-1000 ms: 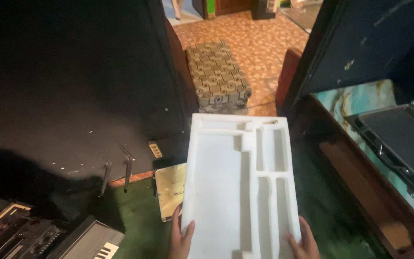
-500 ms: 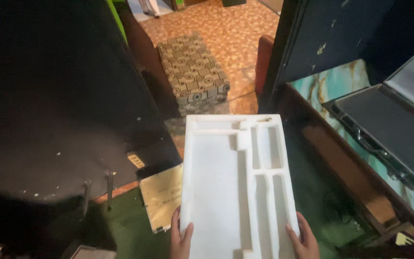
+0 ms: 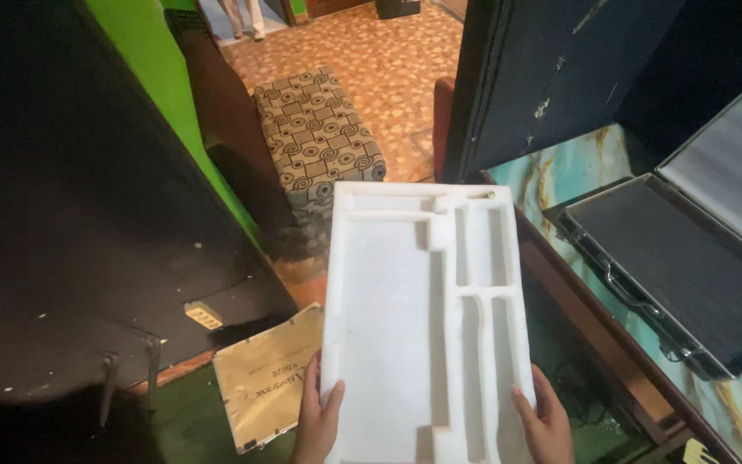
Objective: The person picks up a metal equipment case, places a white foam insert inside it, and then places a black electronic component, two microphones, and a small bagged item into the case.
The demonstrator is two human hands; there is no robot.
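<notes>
— Foam tray (image 3: 427, 322), white, moulded with one wide recess on the left and narrow slots on the right. Held up flat in front, lengthwise away from the body, over the green floor (image 3: 191, 430).

— Hands?

— Left hand (image 3: 318, 418) clamped on the near left edge, thumb over the rim. Right hand (image 3: 544, 418) clamped on the near right edge, thumb likewise on top. Well apart, one at each side.

— Below and around?

— Gold sheet (image 3: 270, 376) lying on the floor just left of the tray, partly hidden under it. Black panel (image 3: 70, 215) filling the left side, with a green wall (image 3: 173, 103) behind it. Patterned stool (image 3: 315, 133) farther off on the tiled floor. On the right, a counter (image 3: 560, 172) with a marbled teal top, carrying an open black case (image 3: 672, 266), lid raised.

— Tray touching the counter?

— Cannot tell; right edge near the wooden rim.
</notes>
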